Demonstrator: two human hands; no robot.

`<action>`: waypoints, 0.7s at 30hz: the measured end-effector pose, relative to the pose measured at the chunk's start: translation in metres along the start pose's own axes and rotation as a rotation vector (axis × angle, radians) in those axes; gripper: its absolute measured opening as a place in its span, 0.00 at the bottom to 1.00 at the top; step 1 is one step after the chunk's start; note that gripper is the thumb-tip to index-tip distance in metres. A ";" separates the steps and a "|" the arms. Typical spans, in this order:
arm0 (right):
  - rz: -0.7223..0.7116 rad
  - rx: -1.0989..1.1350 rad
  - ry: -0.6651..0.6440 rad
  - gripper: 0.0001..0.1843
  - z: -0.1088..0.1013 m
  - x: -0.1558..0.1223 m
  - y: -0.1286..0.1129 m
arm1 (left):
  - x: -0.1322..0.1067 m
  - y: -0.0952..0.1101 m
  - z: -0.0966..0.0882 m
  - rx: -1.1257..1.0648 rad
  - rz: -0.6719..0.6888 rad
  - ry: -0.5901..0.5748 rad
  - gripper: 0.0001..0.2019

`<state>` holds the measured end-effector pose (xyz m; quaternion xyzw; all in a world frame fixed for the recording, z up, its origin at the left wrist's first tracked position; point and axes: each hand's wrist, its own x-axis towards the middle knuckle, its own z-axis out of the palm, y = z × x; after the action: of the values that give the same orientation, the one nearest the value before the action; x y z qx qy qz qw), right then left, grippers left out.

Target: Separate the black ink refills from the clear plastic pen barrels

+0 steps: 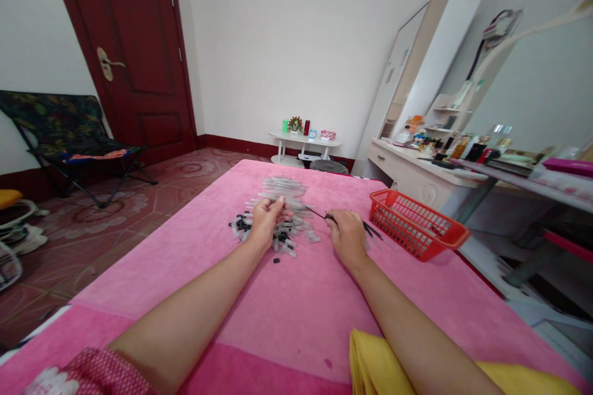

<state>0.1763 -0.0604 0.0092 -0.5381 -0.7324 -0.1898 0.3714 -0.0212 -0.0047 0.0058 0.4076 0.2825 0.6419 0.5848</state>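
Note:
A heap of clear plastic pen tubes [283,192] with small black caps [241,222] lies on a pink blanket [287,308]. My left hand [266,220] rests on the near side of the heap, its fingers curled around a clear tube. My right hand [346,233] lies just right of the heap and pinches a thin black refill [315,215] that points up and left toward the tubes. A few more thin black refills [373,231] lie beside that hand.
A red plastic basket [417,223] sits on the blanket to the right of my right hand. Yellow cloth [370,358] covers my lap. A dressing table [417,166] stands at the right, a folding chair [65,136] and a door [130,43] at the left.

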 end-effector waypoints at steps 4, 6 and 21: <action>0.020 -0.008 0.023 0.03 0.000 0.001 -0.003 | 0.004 0.000 -0.004 -0.079 -0.019 0.042 0.18; 0.013 -0.012 0.016 0.03 0.000 0.001 -0.003 | 0.006 -0.001 -0.006 -0.105 -0.021 0.056 0.17; -0.094 -0.019 -0.002 0.05 -0.007 0.004 0.001 | 0.001 0.003 -0.001 0.031 -0.009 -0.005 0.17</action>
<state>0.1795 -0.0623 0.0163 -0.5066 -0.7555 -0.2134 0.3564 -0.0237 -0.0038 0.0085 0.4169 0.2926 0.6339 0.5820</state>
